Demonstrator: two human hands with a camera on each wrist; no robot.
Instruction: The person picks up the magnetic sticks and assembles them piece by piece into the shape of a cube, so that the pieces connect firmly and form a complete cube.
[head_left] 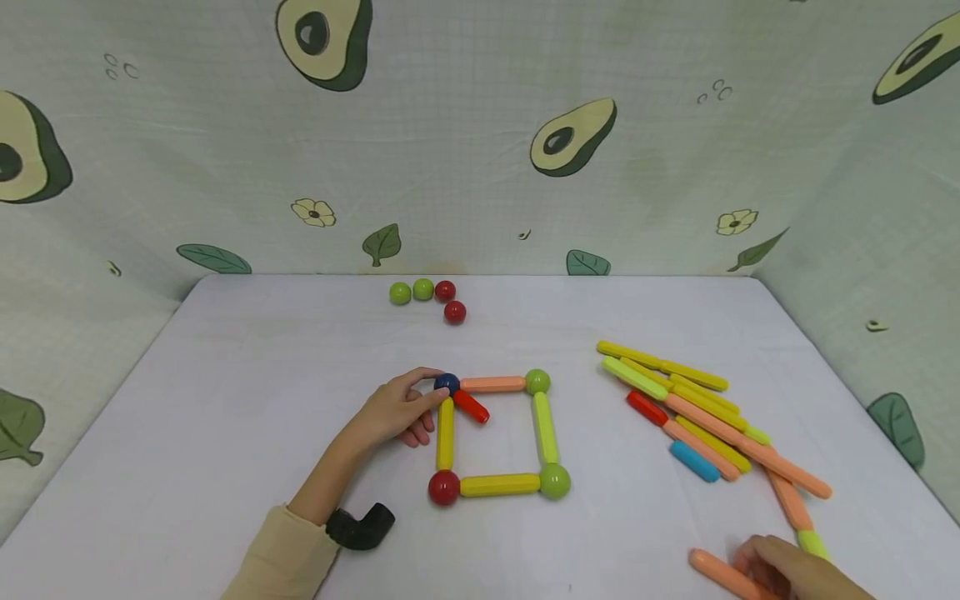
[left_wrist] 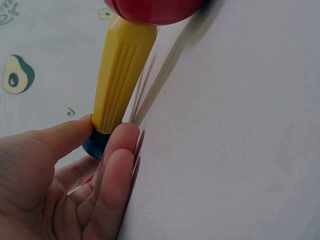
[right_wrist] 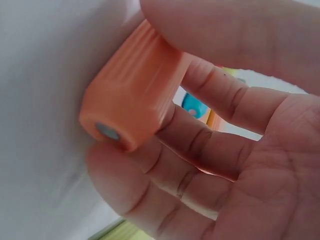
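My left hand (head_left: pixel 396 410) pinches the dark blue ball (head_left: pixel 447 383) at the far left corner of a square of magnetic rods and balls. Yellow rods (head_left: pixel 446 435) and a salmon rod (head_left: pixel 492 384) join that ball to its neighbours, and a short red rod (head_left: pixel 472 407) points from it into the square. A red ball (head_left: pixel 444 488) and two green balls (head_left: pixel 555 482) form the other corners. At the near right, my right hand (head_left: pixel 787 568) holds an orange rod (right_wrist: pixel 132 90) between thumb and curled fingers; a metal disc shows in its end.
A pile of yellow, salmon, lime and red rods (head_left: pixel 712 425) lies on the right, with a blue rod (head_left: pixel 694 462) at its near side. Two green balls (head_left: pixel 401 293) and two red balls (head_left: pixel 454 312) sit at the back. A patterned cloth (head_left: pixel 480 183) hangs behind.
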